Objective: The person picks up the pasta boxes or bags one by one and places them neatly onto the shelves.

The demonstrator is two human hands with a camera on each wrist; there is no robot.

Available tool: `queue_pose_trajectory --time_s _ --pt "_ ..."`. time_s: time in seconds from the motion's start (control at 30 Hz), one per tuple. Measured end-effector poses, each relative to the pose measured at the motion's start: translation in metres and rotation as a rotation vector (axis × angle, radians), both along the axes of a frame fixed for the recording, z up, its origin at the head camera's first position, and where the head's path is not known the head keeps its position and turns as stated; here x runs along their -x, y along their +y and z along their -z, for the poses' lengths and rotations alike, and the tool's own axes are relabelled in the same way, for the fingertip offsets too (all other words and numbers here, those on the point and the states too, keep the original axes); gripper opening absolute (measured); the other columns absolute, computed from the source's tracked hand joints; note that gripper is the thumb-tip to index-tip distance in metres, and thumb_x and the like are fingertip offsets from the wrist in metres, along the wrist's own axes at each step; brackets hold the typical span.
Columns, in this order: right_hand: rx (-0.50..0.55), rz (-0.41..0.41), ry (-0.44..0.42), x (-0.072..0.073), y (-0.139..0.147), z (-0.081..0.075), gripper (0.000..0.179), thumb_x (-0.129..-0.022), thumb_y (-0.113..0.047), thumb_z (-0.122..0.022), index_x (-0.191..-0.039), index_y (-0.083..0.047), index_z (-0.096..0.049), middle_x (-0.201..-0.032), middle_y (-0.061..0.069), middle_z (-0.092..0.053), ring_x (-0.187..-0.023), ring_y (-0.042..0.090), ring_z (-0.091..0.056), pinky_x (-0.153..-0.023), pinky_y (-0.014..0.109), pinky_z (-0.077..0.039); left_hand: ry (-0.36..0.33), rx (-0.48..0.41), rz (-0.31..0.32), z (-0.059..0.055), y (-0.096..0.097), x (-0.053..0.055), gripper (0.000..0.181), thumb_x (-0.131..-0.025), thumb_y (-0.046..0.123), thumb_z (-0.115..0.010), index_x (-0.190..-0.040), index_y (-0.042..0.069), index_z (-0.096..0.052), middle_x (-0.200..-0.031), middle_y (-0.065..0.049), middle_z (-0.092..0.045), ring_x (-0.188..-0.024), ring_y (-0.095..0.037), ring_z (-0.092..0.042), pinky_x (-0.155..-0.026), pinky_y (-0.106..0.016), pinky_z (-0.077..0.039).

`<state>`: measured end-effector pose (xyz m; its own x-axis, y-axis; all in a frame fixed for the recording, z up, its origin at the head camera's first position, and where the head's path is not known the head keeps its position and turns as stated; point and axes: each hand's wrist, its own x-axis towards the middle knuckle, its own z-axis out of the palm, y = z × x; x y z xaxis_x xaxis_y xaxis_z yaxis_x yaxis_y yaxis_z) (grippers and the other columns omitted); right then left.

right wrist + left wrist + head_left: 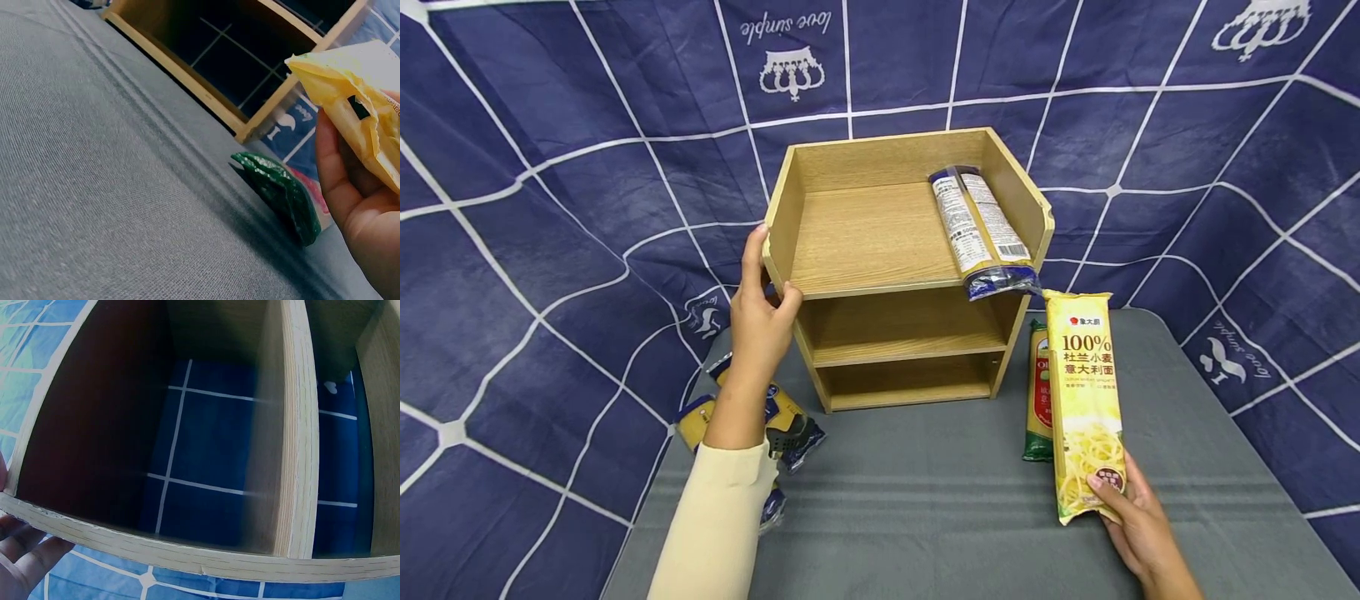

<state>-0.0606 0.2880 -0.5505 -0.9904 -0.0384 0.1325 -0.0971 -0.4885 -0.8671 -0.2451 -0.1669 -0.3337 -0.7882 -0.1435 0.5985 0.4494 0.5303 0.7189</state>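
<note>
The right hand (1138, 521) holds a yellow spaghetti packet (1086, 400) by its lower end, the thumb across the printed front and the other fingers closed behind it. The packet is raised clear of the desk (925, 492), to the right of the wooden shelf unit (865, 237), its printed face toward the head camera and its long side nearly upright in that view.

The left hand (763, 317) grips the front left corner of the unit's top tier, thumb at the front edge and fingers around the outside of the side panel; the left wrist view confirms fingers against the panel.

The unit stands on the desk, which is covered in grey cloth. On its top tier, against the right side panel, lies blue-and-clear pasta packaging (958, 221) with white labels, its near end projecting past the front edge. The two lower compartments show blue cloth through the back.

A green-ended packet (1040, 400) lies on the desk just beside the unit's right side, partly hidden behind the yellow one in the head view. Blue-and-yellow packets (778, 408) lie left of the unit, partly covered by the left forearm; their exact number cannot be determined.
</note>
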Motion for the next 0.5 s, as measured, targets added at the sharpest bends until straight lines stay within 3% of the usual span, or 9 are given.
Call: queue_pose_trajectory --time_s 0.27,0.5 --pt "0.048 -0.071 0.017 -0.0042 -0.0034 -0.0015 0.066 -0.102 0.013 -0.032 -0.152 -0.030 -0.033 -0.137 -0.006 -0.062 -0.118 0.008 -0.064 -0.091 0.027 -0.057 -0.004 0.006 -0.016 0.0011 -0.0001 -0.0002 0.080 -0.087 0.006 -0.055 -0.153 0.045 -0.032 -0.137 -0.015 -0.059 -0.111 -0.027 -0.059 -0.088 -0.050 -0.050" --pt "0.029 -0.074 0.013 -0.0087 -0.0080 -0.0046 0.066 -0.102 0.012 -0.033 -0.154 -0.028 -0.029 -0.138 -0.006 -0.061 -0.120 0.008 -0.063 -0.092 0.027 -0.057 0.003 0.005 -0.007 0.0008 0.0003 0.0006 0.080 -0.087 0.006 -0.055 -0.154 0.044 -0.031 -0.139 -0.016 -0.059 -0.114 -0.028 -0.060 -0.089 -0.050 -0.050"
